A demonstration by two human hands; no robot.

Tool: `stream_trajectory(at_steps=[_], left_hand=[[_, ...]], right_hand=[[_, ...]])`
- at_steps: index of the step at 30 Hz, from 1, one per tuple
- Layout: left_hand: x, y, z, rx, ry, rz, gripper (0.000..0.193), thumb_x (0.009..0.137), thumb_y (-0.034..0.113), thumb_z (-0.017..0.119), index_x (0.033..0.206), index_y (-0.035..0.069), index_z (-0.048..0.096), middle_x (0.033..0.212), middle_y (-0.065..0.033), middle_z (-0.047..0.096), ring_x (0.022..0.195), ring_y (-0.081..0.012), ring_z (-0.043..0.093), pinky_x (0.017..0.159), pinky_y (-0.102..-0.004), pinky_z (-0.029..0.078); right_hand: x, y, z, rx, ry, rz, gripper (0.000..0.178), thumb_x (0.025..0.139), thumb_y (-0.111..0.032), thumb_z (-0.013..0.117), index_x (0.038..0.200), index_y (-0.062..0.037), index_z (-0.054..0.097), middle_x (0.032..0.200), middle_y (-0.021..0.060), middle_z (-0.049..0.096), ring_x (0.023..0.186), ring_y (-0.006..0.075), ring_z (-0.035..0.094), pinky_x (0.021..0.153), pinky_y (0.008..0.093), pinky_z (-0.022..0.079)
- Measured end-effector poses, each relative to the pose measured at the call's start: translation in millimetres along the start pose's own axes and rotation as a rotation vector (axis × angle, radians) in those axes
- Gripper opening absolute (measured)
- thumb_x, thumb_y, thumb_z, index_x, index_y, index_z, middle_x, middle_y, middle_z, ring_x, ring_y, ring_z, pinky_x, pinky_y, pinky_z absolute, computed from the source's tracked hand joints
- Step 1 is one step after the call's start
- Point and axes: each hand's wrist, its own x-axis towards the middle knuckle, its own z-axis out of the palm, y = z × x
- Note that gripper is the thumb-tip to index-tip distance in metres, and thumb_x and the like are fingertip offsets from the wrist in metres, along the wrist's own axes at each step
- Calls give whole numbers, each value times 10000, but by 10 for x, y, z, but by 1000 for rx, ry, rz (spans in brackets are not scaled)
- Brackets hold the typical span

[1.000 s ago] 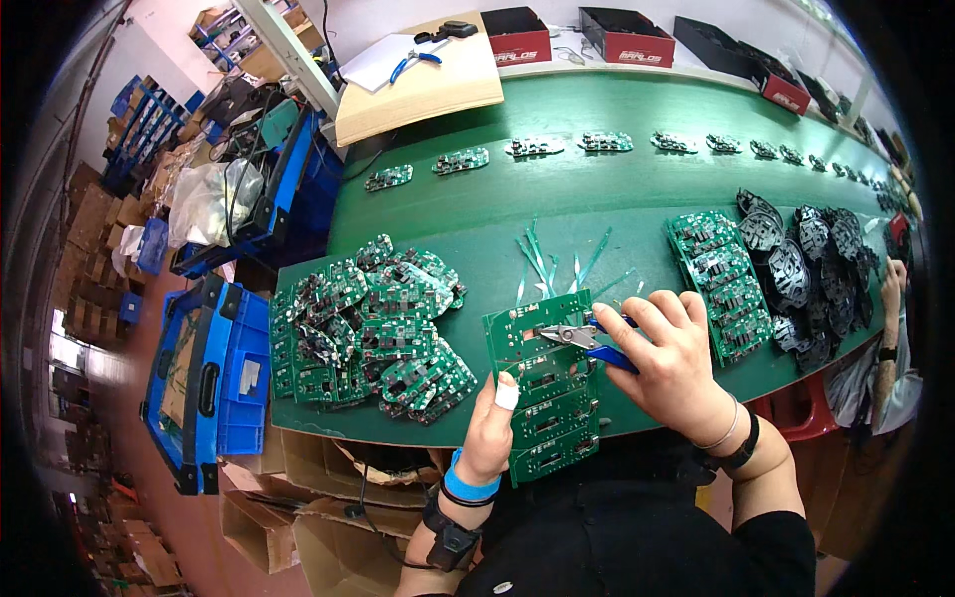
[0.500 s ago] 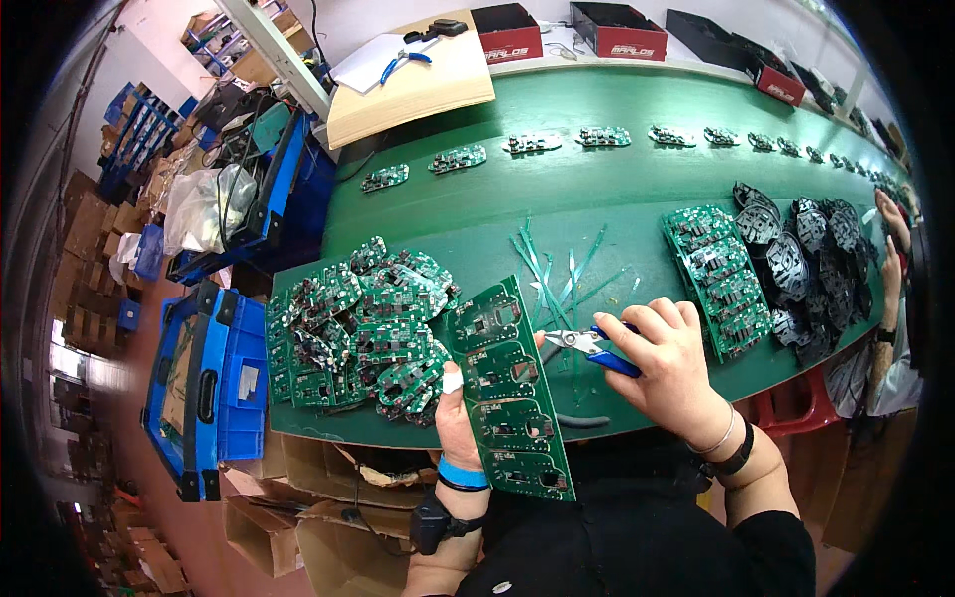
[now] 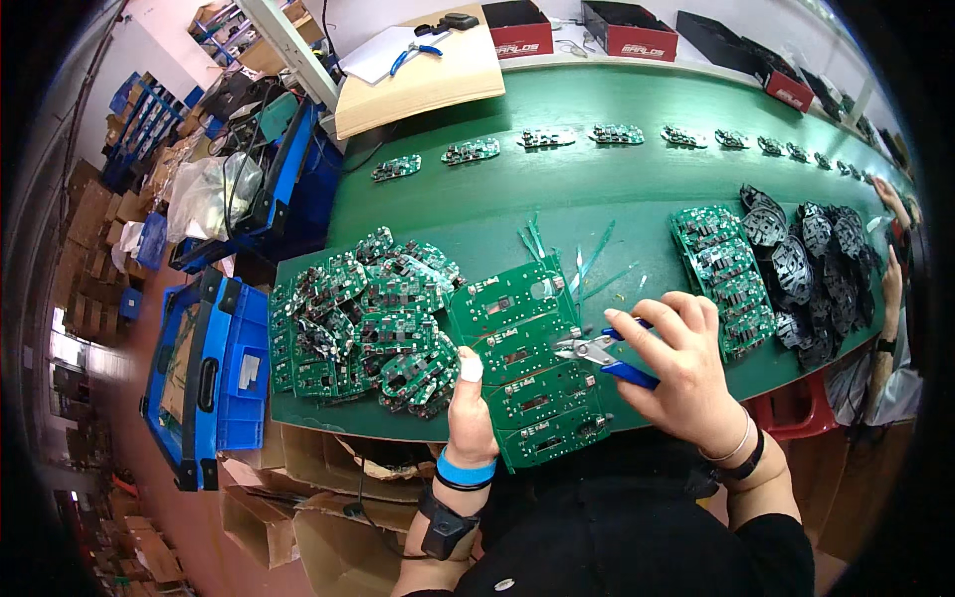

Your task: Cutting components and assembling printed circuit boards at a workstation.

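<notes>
My left hand point(image 3: 470, 413) grips a green circuit board panel point(image 3: 537, 398) by its left edge, thumb on top and the other fingers hidden beneath. Several joined boards make up the panel, which is held tilted above the table's near edge. In my right hand point(image 3: 671, 353) is a pair of blue-handled flush cutters point(image 3: 602, 355), handles slightly apart, with the metal jaws at the panel's right side. Whether the jaws touch the board I cannot tell. Left of the panel lies a heap of loose circuit boards point(image 3: 363, 318). Thin green offcut strips point(image 3: 597, 261) lie just beyond it.
A stack of board panels point(image 3: 721, 279) and a pile of black plastic housings point(image 3: 806, 269) stand to the right. Single boards point(image 3: 471, 150) line the far belt. Another person's hands point(image 3: 892, 269) show at the far right. Blue crates point(image 3: 214, 378) and cardboard boxes point(image 3: 264, 527) flank the table.
The panel has turned flatter toward me, showing more of its face. My right hand and the cutters have shifted slightly right and down. The view has moved a little.
</notes>
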Motion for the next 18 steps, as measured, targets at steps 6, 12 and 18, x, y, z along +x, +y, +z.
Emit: stream_trajectory(at_steps=[6,12,18], left_hand=[[12,-54,41,181,69,105,527,973,388,241,1335,9,287,1251,-189,466,1087,-306,533,891,-436,475],[1,-32,131,342,80,183,543,968,402,243,1346,13,267,1257,-192,461,1090,-307,528,901,-437,466],[0,-45,139,426,107,222,550,967,407,246,1358,20,249,1267,-197,453,1090,-318,526,899,-448,466]], right_hand=[[62,-86,25,-60,-40,-51,597,565,-215,722,1125,-103,546,1031,63,501,954,262,441,841,429,303],[82,-104,24,-40,-53,-60,590,576,-216,718,1127,-101,544,1034,63,502,954,263,443,839,430,304],[68,-120,34,-95,-58,-58,589,577,-234,722,1124,-108,545,1023,60,502,948,258,444,825,428,311]])
